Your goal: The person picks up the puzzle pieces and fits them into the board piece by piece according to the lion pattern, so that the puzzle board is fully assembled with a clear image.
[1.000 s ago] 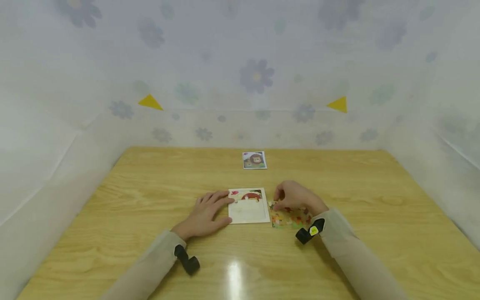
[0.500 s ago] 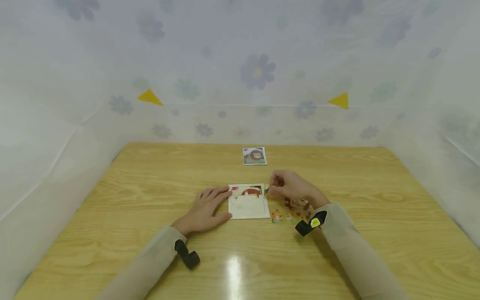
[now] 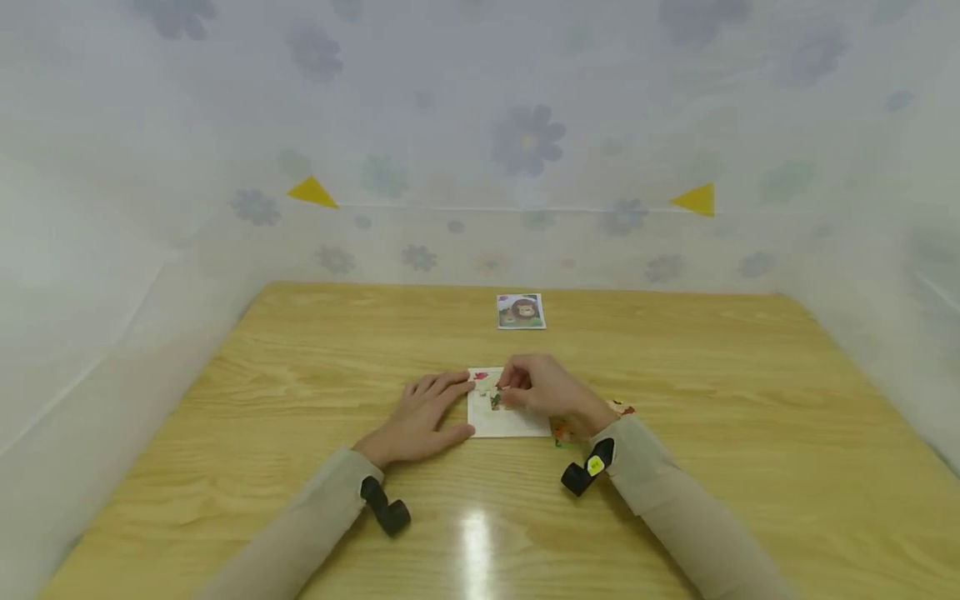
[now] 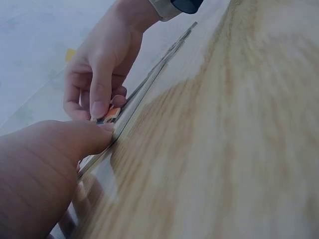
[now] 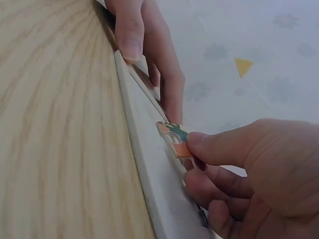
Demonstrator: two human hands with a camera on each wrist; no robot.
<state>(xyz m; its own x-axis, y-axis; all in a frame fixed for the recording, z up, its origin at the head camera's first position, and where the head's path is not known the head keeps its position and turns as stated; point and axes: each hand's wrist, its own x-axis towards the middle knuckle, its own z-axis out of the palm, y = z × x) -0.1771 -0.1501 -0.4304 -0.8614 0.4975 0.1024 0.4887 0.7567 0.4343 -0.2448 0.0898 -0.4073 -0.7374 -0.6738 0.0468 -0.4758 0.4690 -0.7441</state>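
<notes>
A white square puzzle tray point(image 3: 510, 427) lies on the wooden table, with some picture pieces set along its far part. My left hand point(image 3: 414, 421) rests at the tray's left edge, fingers extended, the thumb touching the near corner. Over the tray, my right hand point(image 3: 551, 390) pinches a jigsaw puzzle piece point(image 5: 175, 140) between thumb and fingers. The piece shows green, orange and white, and tilts just above the tray's bare surface in the right wrist view. My right hand hides the tray's far right part. Loose puzzle pieces point(image 3: 564, 431) lie right of the tray, partly under my right wrist.
A small picture card point(image 3: 521, 312) with a lion stands out farther back on the table point(image 3: 337, 333). A pale flower-patterned curtain point(image 3: 450, 150) closes off the back and sides, with two yellow triangles on it.
My right hand has picked a puzzle piece from the loose ones at the right and carried it left over the tray. My left hand has stayed at the tray's edge.
</notes>
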